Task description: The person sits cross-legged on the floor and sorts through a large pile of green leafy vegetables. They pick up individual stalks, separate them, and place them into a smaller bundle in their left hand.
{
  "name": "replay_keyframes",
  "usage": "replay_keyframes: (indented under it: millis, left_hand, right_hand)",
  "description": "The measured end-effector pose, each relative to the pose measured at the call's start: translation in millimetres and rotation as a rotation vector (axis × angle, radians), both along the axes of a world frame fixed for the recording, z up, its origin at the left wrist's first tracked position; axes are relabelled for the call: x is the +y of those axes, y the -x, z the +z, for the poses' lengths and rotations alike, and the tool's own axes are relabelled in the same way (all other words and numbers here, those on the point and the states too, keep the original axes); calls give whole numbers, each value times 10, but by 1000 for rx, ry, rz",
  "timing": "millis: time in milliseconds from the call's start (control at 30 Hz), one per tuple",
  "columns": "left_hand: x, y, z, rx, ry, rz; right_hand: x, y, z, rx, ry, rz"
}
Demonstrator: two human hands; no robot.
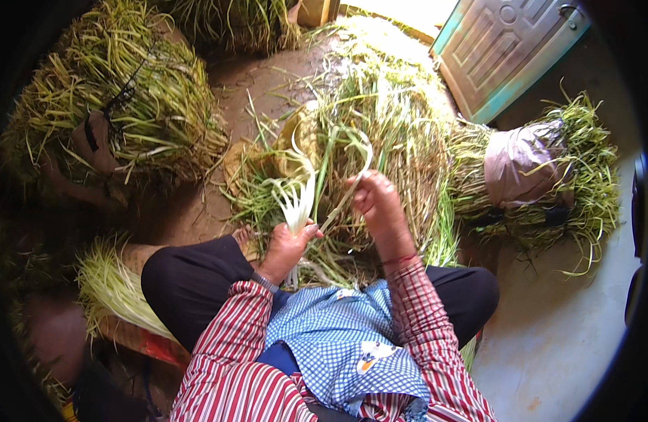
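In the middle of the head view, my left hand (286, 248) grips a small bunch of pale, peeled stalks (297, 203) whose tips fan upward. To its right, my right hand (375, 198) pinches a single long stalk (339, 207) between thumb and fingers. That stalk slants from near my left thumb up through my right fingers, and its pale end curls above them. Beneath and beyond both hands lies a large heap of long green and straw-coloured stalks (403, 142). The stalks' exact kind cannot be told.
A big tied bundle of stalks (160, 100) stands at the left, and a wrapped bundle (524, 163) lies at the right. Pale stalks (110, 290) rest on cardboard beside my left knee. A panelled door (500, 50) stands at the upper right. Another bundle (234, 24) is at the top.
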State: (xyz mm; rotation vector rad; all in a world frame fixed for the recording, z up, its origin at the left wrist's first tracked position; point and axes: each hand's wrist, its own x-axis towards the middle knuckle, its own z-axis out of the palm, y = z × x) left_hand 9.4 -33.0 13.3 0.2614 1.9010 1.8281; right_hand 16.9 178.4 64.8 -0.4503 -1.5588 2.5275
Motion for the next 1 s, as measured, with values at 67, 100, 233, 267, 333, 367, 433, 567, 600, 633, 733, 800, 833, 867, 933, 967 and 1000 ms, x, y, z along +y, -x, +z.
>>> replay_keyframes:
  millis: [67, 100, 233, 267, 333, 367, 433, 567, 600, 633, 733, 800, 833, 867, 933, 967, 1000]
  left_hand:
    - [-27, -13, -302, 56, 52, -34]
    - [-21, -24, -386, 49, 97, -35]
    - [-72, 41, -523, 17, 194, -15]
    - [-72, 59, -483, -22, 176, 44]
    - [-77, 110, -323, -186, 24, 200]
    - [-76, 131, -372, -196, -59, 287]
    - [-46, 151, -178, -235, -191, 365]
    - [1, 134, 97, -378, -342, 229]
    - [1, 122, 166, -399, -342, 200]
    - [19, 121, 207, -422, -349, 166]
    - [42, 145, 272, -475, -409, 131]
    - [32, 169, 296, -497, -426, 124]
    - [29, 173, 312, -502, -431, 128]
    - [27, 179, 311, -507, -435, 133]
    - [68, 199, 282, -537, -469, 157]
    - [79, 216, 269, -553, -486, 170]
    - [81, 248, 257, -579, -510, 147]
  right_hand:
    - [137, 13, 86, 6, 120, -137]
    - [304, -7, 75, 37, 137, -119]
    - [428, -76, 332, 161, 148, -112]
    - [416, -101, 335, 148, 132, -97]
    - [325, -178, 298, 124, 125, -36]
    - [238, -227, 269, 113, 133, 8]
    - [58, -286, 106, -10, 136, 41]
    - [-199, -352, -168, -81, 100, 185]
    - [-266, -359, -186, -91, 116, 214]
    - [-312, -366, -196, -101, 126, 239]
    - [-406, -368, -222, -120, 53, 280]
    - [-451, -352, -235, -121, 13, 296]
    - [-471, -343, -242, -122, 4, 307]
    - [-489, -334, -247, -124, -4, 318]
    - [-499, -330, -286, -116, -14, 335]
    - [-504, -331, -317, -108, -22, 351]
    - [-508, -331, -344, -99, -28, 367]
